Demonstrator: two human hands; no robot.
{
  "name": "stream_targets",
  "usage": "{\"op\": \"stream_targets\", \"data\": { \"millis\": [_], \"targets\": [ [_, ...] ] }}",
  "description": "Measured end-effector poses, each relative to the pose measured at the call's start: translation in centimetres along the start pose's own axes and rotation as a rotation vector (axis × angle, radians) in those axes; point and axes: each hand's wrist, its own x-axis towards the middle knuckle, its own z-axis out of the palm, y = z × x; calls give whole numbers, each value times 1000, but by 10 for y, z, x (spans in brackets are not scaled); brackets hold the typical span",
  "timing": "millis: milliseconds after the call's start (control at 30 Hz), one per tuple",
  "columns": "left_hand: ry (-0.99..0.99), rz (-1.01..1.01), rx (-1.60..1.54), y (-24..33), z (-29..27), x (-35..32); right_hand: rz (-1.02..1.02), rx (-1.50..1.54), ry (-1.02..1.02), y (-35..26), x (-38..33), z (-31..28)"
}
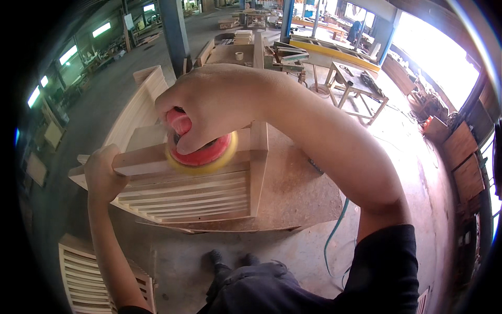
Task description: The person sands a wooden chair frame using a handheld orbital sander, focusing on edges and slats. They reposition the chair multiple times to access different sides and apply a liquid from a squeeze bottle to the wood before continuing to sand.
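Note:
My right hand (209, 97) is wrapped round a round palm sander (212, 157) with a red body and a yellow pad. The sander rests against the upper wooden rail (140, 160) of a pale slatted frame (183, 201), and its pad edge looks a little blurred. Over at the left end of that rail, my left hand (106, 170) grips the wood with its fingers curled over it. The frame lies on a brown, dusty workbench (303, 193). Part of the rail is hidden behind the sander and my right hand.
Another slatted wooden piece (86, 275) stands at the lower left. A green hose (334, 230) hangs by the bench's right side. Further right is a small table (361, 83). A blue-grey post (176, 36) rises beyond the bench, and wooden boards (465, 157) lean along the right wall.

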Motion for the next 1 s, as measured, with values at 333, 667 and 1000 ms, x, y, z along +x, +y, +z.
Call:
{"op": "stream_targets", "data": {
  "millis": [333,667,1000],
  "targets": [
    [55,38,-24,-9,0,-8,468,-28,-228,8,-83,-46],
    [39,10,-32,-5,2,-3,490,7,-164,19,-78,-50],
    [72,25,-65,-1,-5,-6,375,5,-134,16,-64,-39]
  ]
}}
